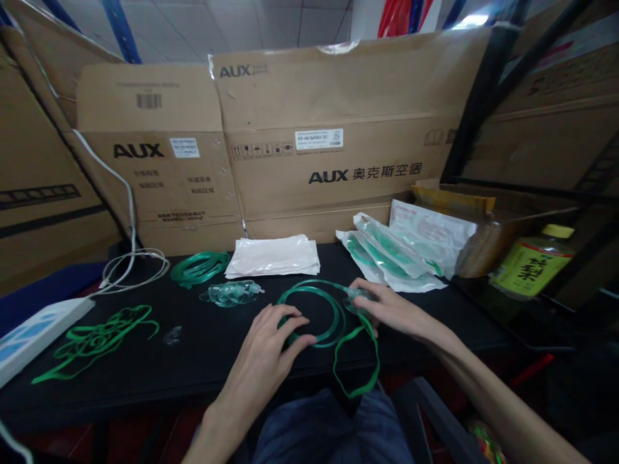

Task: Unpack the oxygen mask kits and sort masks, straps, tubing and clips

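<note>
A coil of green tubing point(319, 309) lies on the black table point(203, 361) in front of me. My left hand point(271, 345) presses on the coil's left side with fingers curled over the tube. My right hand point(387, 309) grips the clear mask piece point(358, 298) at the coil's right end. A green elastic strap point(360, 361) hangs in a loop from that end over the table's front edge.
Another clear mask point(232, 293), a second green tubing coil point(199, 267), empty white pouches point(273, 256), sealed packs point(396, 258) and loose green straps point(97, 338) lie on the table. A power strip point(33, 332) sits left, a tea bottle point(532, 264) right, cardboard boxes point(338, 142) behind.
</note>
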`<state>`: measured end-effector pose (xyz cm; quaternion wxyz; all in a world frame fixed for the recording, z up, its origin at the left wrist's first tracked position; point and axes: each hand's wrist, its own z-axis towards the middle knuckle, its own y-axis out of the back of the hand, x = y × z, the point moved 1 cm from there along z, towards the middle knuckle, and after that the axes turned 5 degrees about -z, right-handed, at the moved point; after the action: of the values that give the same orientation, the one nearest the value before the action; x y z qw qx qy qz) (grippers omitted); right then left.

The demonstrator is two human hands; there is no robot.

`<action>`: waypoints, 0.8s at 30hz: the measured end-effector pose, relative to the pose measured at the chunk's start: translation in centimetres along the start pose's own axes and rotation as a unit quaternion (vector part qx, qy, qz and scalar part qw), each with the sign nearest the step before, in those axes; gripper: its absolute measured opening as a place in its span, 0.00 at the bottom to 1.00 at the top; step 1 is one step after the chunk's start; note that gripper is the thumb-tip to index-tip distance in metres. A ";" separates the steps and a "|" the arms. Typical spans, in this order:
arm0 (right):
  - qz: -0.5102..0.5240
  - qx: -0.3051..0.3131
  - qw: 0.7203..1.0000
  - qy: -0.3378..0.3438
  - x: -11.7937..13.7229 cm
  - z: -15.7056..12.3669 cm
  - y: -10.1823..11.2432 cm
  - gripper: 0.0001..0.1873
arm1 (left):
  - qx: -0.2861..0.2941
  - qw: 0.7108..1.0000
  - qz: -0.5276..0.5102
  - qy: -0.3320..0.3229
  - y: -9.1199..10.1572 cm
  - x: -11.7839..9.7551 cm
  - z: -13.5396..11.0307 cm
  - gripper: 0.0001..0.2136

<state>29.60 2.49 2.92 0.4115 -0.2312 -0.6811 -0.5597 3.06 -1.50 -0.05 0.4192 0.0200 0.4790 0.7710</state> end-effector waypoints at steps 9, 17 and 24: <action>0.065 -0.039 0.997 0.001 -1.0 0.4 -1.2 0.11 | 0.106 0.986 -0.043 -0.121 -3.5 -0.1 10.6 0.11; 0.091 -0.058 0.994 -0.025 -2.3 0.8 -1.7 0.17 | 0.136 0.974 -0.112 -0.145 -5.5 1.7 11.1 0.07; 0.086 -0.063 0.994 -0.026 -2.2 0.6 -2.0 0.17 | 0.126 0.975 -0.109 -0.149 -5.7 1.6 10.8 0.06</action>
<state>29.05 2.87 -0.04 0.4247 -0.3288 -0.6329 -0.5577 10.25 8.40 0.88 0.5615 0.1347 0.5040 0.6423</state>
